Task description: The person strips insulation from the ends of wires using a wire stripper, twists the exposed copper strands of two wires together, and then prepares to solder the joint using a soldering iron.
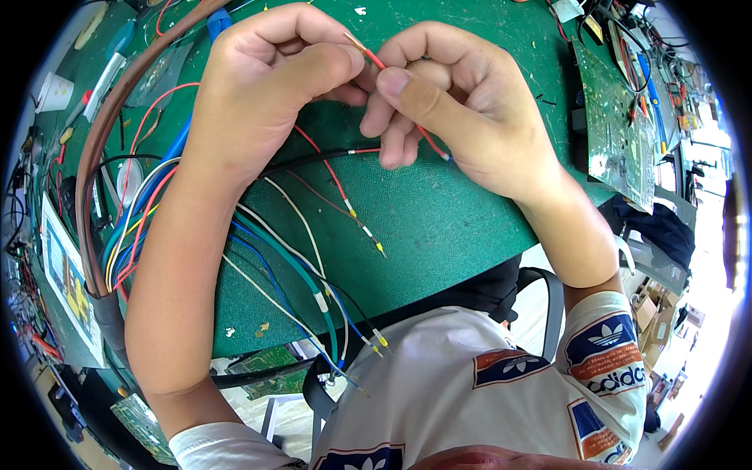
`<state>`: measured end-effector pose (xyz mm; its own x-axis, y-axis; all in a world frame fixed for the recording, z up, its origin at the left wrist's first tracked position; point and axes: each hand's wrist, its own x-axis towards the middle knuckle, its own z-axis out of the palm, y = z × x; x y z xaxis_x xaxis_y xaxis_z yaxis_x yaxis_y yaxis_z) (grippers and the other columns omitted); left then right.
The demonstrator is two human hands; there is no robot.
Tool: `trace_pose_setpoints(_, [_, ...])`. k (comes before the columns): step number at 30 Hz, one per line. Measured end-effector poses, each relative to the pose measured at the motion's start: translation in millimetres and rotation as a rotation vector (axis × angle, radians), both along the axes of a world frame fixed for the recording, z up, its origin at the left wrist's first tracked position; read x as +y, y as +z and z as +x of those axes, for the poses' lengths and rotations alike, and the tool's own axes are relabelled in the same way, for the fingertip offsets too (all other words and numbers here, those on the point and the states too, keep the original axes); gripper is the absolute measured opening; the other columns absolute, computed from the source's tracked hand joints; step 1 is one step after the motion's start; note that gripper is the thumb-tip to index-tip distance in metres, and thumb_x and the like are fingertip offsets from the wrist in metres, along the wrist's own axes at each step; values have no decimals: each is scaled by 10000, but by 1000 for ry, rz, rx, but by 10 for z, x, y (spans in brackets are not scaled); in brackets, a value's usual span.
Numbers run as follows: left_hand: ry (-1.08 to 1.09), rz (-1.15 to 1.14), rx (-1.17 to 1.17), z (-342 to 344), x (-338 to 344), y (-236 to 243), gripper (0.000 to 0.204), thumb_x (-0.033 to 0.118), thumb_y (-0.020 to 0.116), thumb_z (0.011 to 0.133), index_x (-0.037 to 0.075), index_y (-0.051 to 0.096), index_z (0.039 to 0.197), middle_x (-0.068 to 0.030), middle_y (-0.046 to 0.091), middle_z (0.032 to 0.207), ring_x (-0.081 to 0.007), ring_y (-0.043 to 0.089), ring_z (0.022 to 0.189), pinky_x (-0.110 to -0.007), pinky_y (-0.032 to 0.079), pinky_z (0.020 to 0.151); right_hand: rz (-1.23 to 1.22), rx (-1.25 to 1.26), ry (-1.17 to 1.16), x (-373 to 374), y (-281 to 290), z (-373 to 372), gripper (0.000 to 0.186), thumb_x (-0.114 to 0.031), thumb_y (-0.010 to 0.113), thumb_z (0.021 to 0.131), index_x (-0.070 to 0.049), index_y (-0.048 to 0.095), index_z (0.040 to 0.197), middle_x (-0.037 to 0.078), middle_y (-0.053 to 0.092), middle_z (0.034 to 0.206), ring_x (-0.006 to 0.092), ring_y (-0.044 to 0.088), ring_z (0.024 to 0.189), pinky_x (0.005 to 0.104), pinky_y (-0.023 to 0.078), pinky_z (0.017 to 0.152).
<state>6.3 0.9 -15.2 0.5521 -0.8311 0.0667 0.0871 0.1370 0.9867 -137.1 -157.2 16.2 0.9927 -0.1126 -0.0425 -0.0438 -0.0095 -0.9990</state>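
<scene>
A red wire (375,59) with a bared copper end (355,41) is held above the bench between both hands. My left hand (254,90) is closed, its thumb and forefinger at the copper strands. Shut on the red insulation, the thumb and forefinger of my right hand (482,110) pinch just below the bared part, while its other fingers curl loosely. The wire passes under the right thumb and comes out near the palm, where a blue piece (446,156) shows. Below the hands lie a red wire with a yellow ferrule (352,212) and a thin dark one likewise tipped.
A thick brown cable (106,168) arches along the left, beside my left forearm. Several coloured wires, including a green one (323,313), hang over the near edge of the green mat (439,227). A circuit board (615,129) lies at the right, a white cup (55,92) far left.
</scene>
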Motion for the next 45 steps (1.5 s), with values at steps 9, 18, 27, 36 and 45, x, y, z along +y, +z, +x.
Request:
trace_pose_setpoints(9, [25,-21,8,-8,-15,-22,57,58,619,921,13,643,944,-84,681,922,-166,675,831,-334,583,760,256,58,32,1,-55,18,247,-223,527,1028,7,543,1115,172,700,856,202,698,630,284,562,590])
trace_pose_setpoints(18, [17,31,17,-33,-17,11,80,80,604,931,15,645,953,-83,689,906,-169,683,825,-328,582,767,338,53,55,-18,-60,28,247,-228,490,1040,-4,540,1132,189,697,866,206,688,612,292,562,582])
trace_pose_setpoints(27, [-49,-59,53,-44,-49,71,103,89,619,937,-3,638,980,-96,690,915,-185,700,831,-313,586,751,239,30,-4,-75,7,12,216,-216,506,1037,-19,551,1114,169,696,846,176,664,577,273,538,530])
trace_pose_setpoints(36, [29,-128,106,-142,-104,143,320,187,650,959,-20,623,1201,-83,689,960,-180,675,897,-308,560,762,215,8,1,-115,16,12,206,-177,528,1010,15,562,1073,146,713,845,150,681,607,234,503,511])
trace_pose_setpoints(45, [-36,-110,95,-102,-78,62,229,151,674,956,-13,666,1116,-92,704,956,-167,677,855,-302,568,743,247,41,31,-55,37,6,238,-214,578,997,17,574,1054,127,707,825,142,684,632,230,509,528])
